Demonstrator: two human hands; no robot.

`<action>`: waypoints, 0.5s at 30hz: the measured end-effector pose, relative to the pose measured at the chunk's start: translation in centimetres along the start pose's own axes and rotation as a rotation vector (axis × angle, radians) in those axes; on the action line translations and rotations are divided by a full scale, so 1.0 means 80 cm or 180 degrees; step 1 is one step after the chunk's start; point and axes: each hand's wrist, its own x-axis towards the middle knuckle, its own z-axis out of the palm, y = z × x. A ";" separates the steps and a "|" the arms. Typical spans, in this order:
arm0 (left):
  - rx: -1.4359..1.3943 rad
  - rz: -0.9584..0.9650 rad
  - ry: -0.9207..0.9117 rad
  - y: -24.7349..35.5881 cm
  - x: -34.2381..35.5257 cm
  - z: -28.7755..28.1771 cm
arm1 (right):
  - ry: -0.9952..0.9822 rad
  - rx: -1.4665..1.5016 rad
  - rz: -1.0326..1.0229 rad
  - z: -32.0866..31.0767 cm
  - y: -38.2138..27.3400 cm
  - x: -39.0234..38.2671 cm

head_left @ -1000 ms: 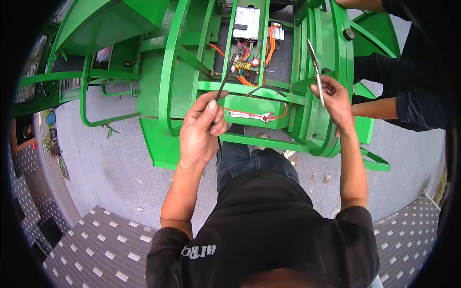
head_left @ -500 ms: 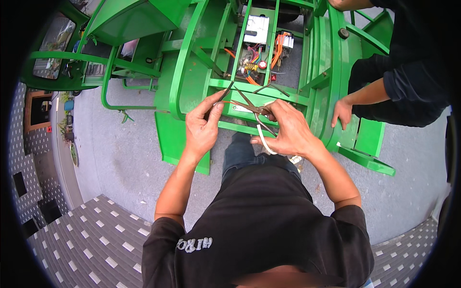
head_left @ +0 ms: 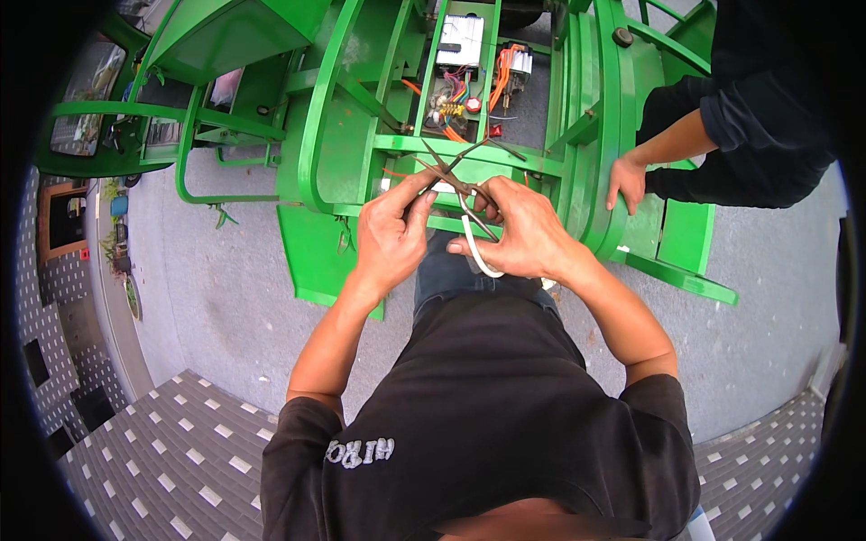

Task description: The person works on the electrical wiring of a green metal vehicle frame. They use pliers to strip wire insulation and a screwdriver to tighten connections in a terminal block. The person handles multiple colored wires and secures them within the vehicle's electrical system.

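Note:
My right hand (head_left: 525,230) is closed on scissors (head_left: 463,187) with dark metal blades and a white-covered handle. The blades are spread and point away from me, to the left. My left hand (head_left: 392,230) pinches a thin dark cable (head_left: 438,177) between thumb and fingers, right beside the blades. From near its fingertips a thin orange wire (head_left: 394,173) sticks out to the left. Cable and blades cross close together, so I cannot tell whether the blades touch the cable. A further dark cable length (head_left: 507,149) shows beyond the scissors.
A green metal vehicle frame (head_left: 315,135) stands in front of me. Inside it are a silver box (head_left: 462,41), orange cables (head_left: 499,81) and a bundle of coloured wires (head_left: 451,104). At the right, another person's hand (head_left: 626,182) rests on the frame. Grey ground (head_left: 225,261) lies below.
My left hand has come closer to the scissors, and its fingertips are now beside the blades. The view has shifted slightly. The other person's upper hand has left the picture.

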 end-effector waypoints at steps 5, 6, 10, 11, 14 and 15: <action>0.0126 -0.0113 -0.0173 0.006 -0.009 0.008 | 0.0148 -0.0228 0.0001 0.004 0.005 -0.009; 0.0186 -0.0003 -0.0126 0.007 -0.009 0.011 | 0.0170 -0.0232 0.0003 0.005 0.006 -0.010; 0.0432 0.0079 -0.0146 0.008 -0.011 0.015 | 0.0211 -0.0306 0.0145 0.014 0.013 -0.009; 0.0496 0.0017 -0.0207 0.007 -0.012 0.015 | 0.0273 -0.0287 0.0117 0.018 0.015 -0.009; 0.0345 0.0047 -0.0121 0.003 -0.016 0.019 | 0.0350 -0.0270 0.0056 0.030 0.020 -0.010; 0.0246 -0.0067 -0.0109 0.001 -0.019 0.021 | 0.0332 -0.0229 0.0010 0.035 0.021 -0.012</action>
